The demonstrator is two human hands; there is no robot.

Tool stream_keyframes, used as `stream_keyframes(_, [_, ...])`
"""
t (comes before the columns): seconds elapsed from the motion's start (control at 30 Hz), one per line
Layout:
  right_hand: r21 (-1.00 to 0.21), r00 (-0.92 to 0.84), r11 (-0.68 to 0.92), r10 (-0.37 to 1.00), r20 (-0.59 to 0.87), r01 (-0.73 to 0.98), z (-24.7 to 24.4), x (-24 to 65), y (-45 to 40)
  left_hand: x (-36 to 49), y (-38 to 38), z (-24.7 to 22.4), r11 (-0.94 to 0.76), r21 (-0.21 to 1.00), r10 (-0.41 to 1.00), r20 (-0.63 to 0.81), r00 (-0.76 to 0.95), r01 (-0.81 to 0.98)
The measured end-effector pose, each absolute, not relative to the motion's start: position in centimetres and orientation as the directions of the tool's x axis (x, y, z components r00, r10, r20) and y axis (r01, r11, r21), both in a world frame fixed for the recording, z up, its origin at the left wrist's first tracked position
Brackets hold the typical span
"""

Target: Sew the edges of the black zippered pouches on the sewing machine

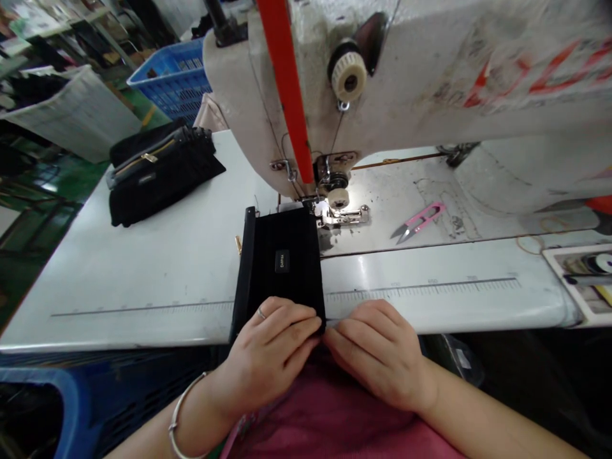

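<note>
A black fabric pouch (291,280) with a small label patch lies at the front of the sewing machine table, its far right corner beside the presser foot (342,217). A dark strip and a gold zipper pull (238,245) show along its left edge. My left hand (275,344) lies over the near end of the pouch, fingers closed on its near right corner. At that same corner my right hand (377,347) is closed in a pinch, fingertips touching the pouch edge. What lies under the fingertips is hidden.
The sewing machine (406,76) spans the upper right. Pink-handled thread snips (418,222) lie on its bed. Several stacked black pouches (157,178) sit at the table's left. Beyond are a blue basket (176,76) and a white bin (81,108); another blue basket (71,395) stands below the front edge.
</note>
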State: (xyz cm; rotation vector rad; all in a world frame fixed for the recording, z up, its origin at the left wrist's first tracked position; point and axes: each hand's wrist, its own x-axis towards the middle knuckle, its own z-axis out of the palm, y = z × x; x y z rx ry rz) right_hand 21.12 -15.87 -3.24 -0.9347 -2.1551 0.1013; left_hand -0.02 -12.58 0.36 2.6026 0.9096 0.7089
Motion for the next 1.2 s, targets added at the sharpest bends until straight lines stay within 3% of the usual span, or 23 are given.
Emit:
stream_keyframes(0.17, [-0.395,-0.371,0.693,0.682,0.63,0.603,-3.4,21.5,-16.2,0.2,-12.4,0.3,-0.804,0.334,0.592,0.387,0.707,0.491])
stream_keyframes(0.43, [-0.444,-0.365,0.673,0.715,0.596,0.592,-3.1,21.4,-16.0,-0.2,-12.3,0.2,-0.772,0.432,0.618,0.342,0.707,0.466])
stream_keyframes(0.67, [-0.439,-0.406,0.679,0.718,0.565,0.589,-2.4,20.7,-15.3,-0.8,-12.9,-0.5,-0.787,0.386,0.602,0.313,0.735,0.481])
stream_keyframes(0.87, [-0.374,-0.451,0.75,0.639,0.623,0.545,-1.9,20.8,-14.7,-1.2,-13.8,-0.4,-0.815,0.335,0.574,0.352,0.74,0.473])
stream_keyframes(1.2, [-0.31,-0.583,0.809,0.578,0.57,0.499,-1.5,21.4,-12.9,-0.6,-11.5,0.5,-0.804,0.415,0.566,0.318,0.76,0.426])
